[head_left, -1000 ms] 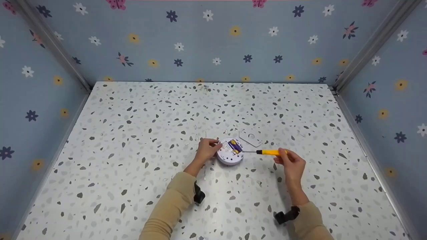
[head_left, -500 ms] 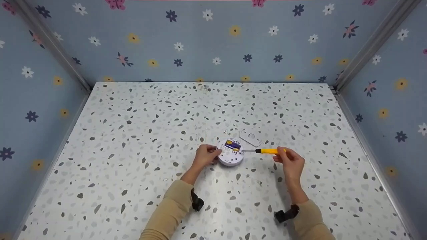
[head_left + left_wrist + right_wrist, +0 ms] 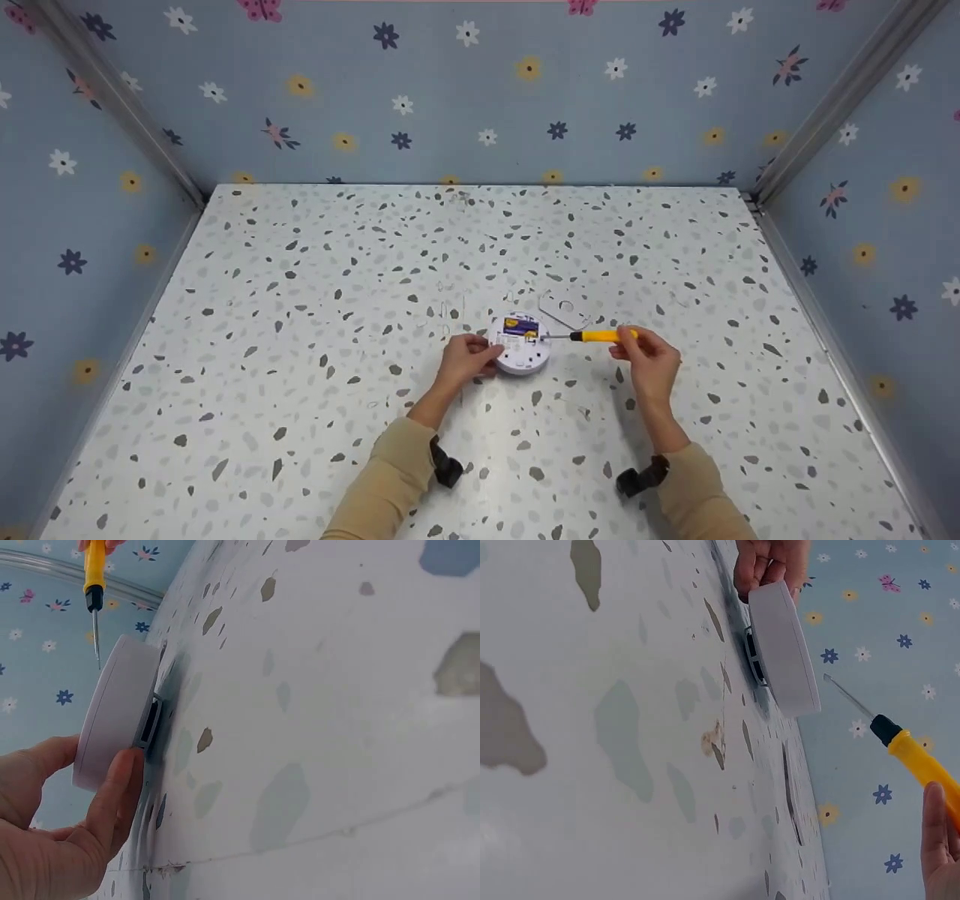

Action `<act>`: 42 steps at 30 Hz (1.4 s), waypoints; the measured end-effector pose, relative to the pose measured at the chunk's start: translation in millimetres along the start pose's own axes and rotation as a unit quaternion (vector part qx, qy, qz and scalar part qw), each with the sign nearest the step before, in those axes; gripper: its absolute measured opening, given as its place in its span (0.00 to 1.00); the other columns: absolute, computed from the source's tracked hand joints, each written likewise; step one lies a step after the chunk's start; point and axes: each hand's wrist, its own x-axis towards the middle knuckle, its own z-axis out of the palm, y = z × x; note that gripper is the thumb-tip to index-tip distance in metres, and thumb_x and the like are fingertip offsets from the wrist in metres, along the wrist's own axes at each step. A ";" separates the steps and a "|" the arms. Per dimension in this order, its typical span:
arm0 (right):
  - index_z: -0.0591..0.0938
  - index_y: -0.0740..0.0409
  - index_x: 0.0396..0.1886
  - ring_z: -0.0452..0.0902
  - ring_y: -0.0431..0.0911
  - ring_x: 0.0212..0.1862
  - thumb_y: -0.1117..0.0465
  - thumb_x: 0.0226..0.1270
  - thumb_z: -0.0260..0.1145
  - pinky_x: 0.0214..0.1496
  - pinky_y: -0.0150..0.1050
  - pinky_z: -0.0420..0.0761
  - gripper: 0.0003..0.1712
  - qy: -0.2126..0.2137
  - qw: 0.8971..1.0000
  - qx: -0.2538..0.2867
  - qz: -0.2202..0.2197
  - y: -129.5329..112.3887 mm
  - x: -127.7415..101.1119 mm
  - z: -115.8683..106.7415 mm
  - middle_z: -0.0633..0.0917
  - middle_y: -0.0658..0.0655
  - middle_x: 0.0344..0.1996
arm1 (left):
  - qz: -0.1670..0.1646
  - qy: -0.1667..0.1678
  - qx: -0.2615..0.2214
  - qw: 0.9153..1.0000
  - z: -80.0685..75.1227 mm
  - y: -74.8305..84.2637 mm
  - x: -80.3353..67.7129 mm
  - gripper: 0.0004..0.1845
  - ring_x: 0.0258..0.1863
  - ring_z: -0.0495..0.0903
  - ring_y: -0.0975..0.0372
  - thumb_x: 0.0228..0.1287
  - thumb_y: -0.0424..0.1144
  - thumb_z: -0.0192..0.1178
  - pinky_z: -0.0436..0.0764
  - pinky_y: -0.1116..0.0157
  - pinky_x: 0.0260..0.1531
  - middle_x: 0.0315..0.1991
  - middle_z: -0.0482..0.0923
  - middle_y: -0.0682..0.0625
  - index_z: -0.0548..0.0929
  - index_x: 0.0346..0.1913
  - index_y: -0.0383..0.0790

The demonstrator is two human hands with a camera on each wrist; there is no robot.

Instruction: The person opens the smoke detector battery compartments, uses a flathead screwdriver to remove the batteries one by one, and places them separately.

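A round white device point(image 3: 519, 345) lies on the speckled table point(image 3: 315, 300), its open back showing a purple and yellow battery point(image 3: 520, 326). My left hand point(image 3: 465, 358) grips its left rim with thumb and fingers; the left wrist view shows the device point(image 3: 116, 709) from the side with my fingers point(image 3: 112, 795) on its edge. My right hand point(image 3: 646, 360) pinches a yellow-handled screwdriver point(image 3: 596, 336), its metal tip pointing left at the device's right side. In the right wrist view the screwdriver point(image 3: 911, 757) hovers just off the device point(image 3: 784, 649).
A flat white cover plate point(image 3: 562, 309) lies on the table just behind and to the right of the device. Blue flowered walls point(image 3: 480, 90) enclose the table on the left, back and right. Black wrist straps sit on both beige sleeves.
The device has been turned a little under my left hand and shifted slightly toward me. The screwdriver and right hand have edged left and up a touch.
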 end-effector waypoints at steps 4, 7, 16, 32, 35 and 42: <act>0.83 0.57 0.33 0.79 0.51 0.24 0.52 0.51 0.67 0.27 0.36 0.80 0.15 -0.009 1.000 -0.010 -0.013 1.8 2.5 2.4 0.82 0.60 0.28 | -0.007 0.008 -0.004 1.000 1.4 -1.2 -2.0 0.20 0.23 0.80 0.59 0.53 0.37 0.62 0.80 0.67 0.27 0.32 0.79 0.41 0.73 0.45 0.26; 0.83 0.56 0.33 0.78 0.52 0.24 0.52 0.52 0.67 0.27 0.36 0.80 0.13 -0.019 0.999 -0.018 -0.031 3.5 4.8 3.8 0.82 0.59 0.27 | -0.007 0.016 0.005 1.000 2.4 -2.4 -2.1 0.20 0.23 0.81 0.59 0.53 0.38 0.63 0.80 0.68 0.26 0.31 0.79 0.42 0.73 0.44 0.28; 0.83 0.51 0.34 0.78 0.48 0.22 0.53 0.54 0.66 0.26 0.35 0.80 0.10 -0.041 0.992 -0.066 -0.099 9.2 11.0 8.6 0.82 0.54 0.25 | -0.003 0.028 0.038 0.999 4.3 -6.0 -2.7 0.22 0.23 0.81 0.61 0.52 0.41 0.63 0.80 0.65 0.29 0.32 0.81 0.45 0.74 0.45 0.30; 0.81 0.70 0.29 0.76 0.43 0.19 0.69 0.52 0.66 0.24 0.24 0.76 0.06 -0.111 0.965 -0.113 -0.209 -109.5 -21.0 35.2 0.81 0.61 0.21 | 0.013 0.024 -0.030 0.999 7.9 -6.1 -5.1 0.21 0.22 0.80 0.57 0.51 0.36 0.64 0.80 0.67 0.24 0.32 0.79 0.39 0.73 0.44 0.25; 0.80 0.73 0.28 0.75 0.45 0.18 0.73 0.50 0.66 0.24 0.23 0.75 0.05 -0.117 0.958 -0.135 -0.223 -128.1 -26.6 38.5 0.81 0.63 0.21 | 0.012 0.025 -0.028 0.999 8.2 -5.8 -5.1 0.20 0.22 0.80 0.57 0.50 0.36 0.64 0.80 0.67 0.24 0.32 0.79 0.39 0.73 0.43 0.26; 0.82 0.69 0.29 0.77 0.45 0.21 0.71 0.51 0.66 0.27 0.26 0.78 0.05 -0.158 0.946 -0.148 -0.241 -135.2 -23.6 39.9 0.83 0.60 0.25 | 0.016 0.028 -0.025 0.999 8.6 -4.5 -5.2 0.20 0.22 0.80 0.58 0.49 0.35 0.65 0.80 0.66 0.24 0.31 0.79 0.39 0.73 0.42 0.25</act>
